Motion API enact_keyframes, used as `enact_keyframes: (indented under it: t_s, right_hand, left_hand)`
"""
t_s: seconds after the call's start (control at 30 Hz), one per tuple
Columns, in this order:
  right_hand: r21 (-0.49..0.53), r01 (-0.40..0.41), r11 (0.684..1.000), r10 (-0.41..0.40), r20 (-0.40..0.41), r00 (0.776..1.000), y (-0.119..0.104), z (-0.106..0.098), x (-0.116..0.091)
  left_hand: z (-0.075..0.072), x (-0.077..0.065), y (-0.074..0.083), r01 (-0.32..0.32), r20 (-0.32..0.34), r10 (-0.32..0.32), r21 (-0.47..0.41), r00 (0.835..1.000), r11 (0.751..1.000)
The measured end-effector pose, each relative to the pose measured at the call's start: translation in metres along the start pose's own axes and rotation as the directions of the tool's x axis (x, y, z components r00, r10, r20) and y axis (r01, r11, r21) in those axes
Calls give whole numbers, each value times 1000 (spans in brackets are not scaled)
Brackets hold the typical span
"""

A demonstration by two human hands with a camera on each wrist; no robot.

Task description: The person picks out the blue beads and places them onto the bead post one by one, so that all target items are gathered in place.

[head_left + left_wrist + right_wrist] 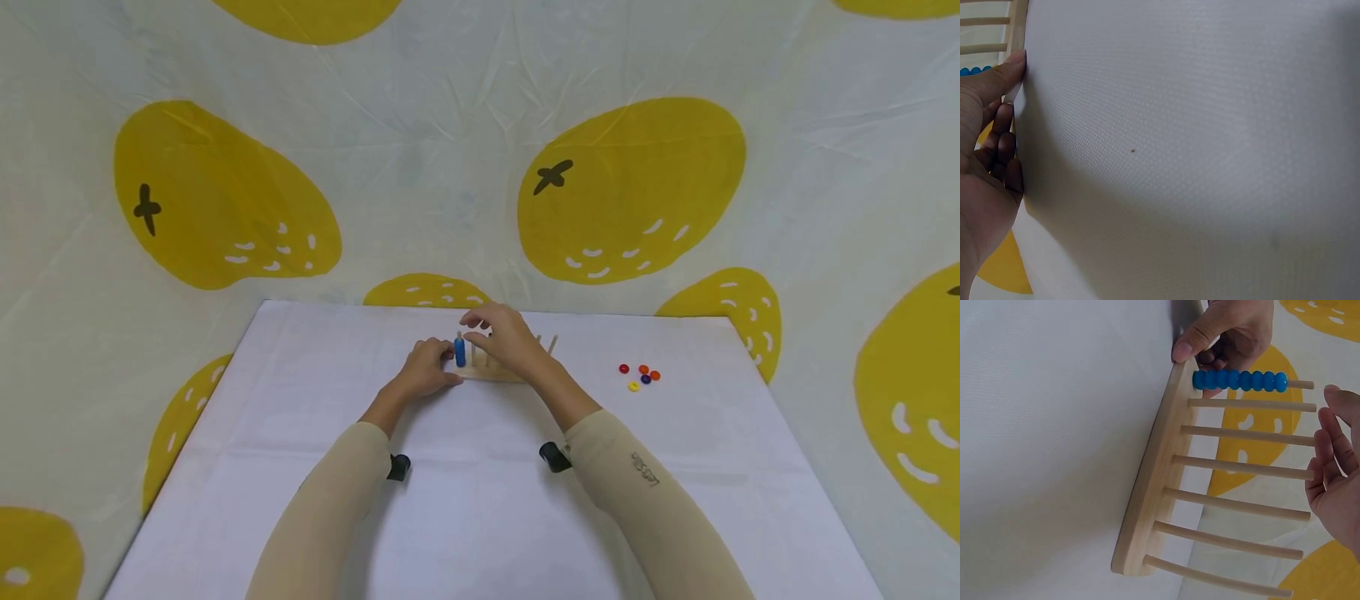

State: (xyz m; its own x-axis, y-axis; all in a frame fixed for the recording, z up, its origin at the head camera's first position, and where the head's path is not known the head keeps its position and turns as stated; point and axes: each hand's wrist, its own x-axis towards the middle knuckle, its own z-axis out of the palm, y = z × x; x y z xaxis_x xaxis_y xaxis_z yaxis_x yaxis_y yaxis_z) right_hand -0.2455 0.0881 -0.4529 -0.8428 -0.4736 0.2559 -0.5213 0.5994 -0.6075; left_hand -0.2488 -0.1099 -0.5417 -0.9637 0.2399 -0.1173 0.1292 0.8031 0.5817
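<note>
A wooden peg stand with a row of upright pegs stands near the back of the table. Blue beads are stacked on its leftmost peg, whose tip pokes out above them; the other pegs are bare. My left hand grips the left end of the base, thumb on the front edge and fingers behind. Over the peg tops hovers my right hand. Its fingers are loosely bent, thumb and index apart, and I see nothing between them in the right wrist view.
Right of the stand lie several loose beads: a red bead, orange beads, a dark blue bead and a yellow bead. The table has a white cloth. A fruit-patterned curtain hangs behind.
</note>
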Motion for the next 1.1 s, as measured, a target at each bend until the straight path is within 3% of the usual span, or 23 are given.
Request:
enact_keyframes:
  t_s: [0.2, 0.6, 0.93, 1.1]
  right_hand:
    - [25, 11, 1000, -10, -34, 999, 1, -9, -7]
    - [-23, 1, 1000, -3, -106, 994, 7, -30, -21]
    - [-39, 12, 999, -20, -201, 979, 17, -69, -43]
    - [-13, -3, 1000, -1, -269, 963, 23, -91, -57]
  left_hand:
    - [0, 0, 0, -2, 1, 2, 5, 1000, 1000]
    - [2, 2, -3, -11, 6, 11, -3, 1000, 1000]
    - [3, 1, -5, -30, 1, 30, 21, 1000, 999]
    - [0, -4, -7, -45, -4, 45, -50, 999, 998]
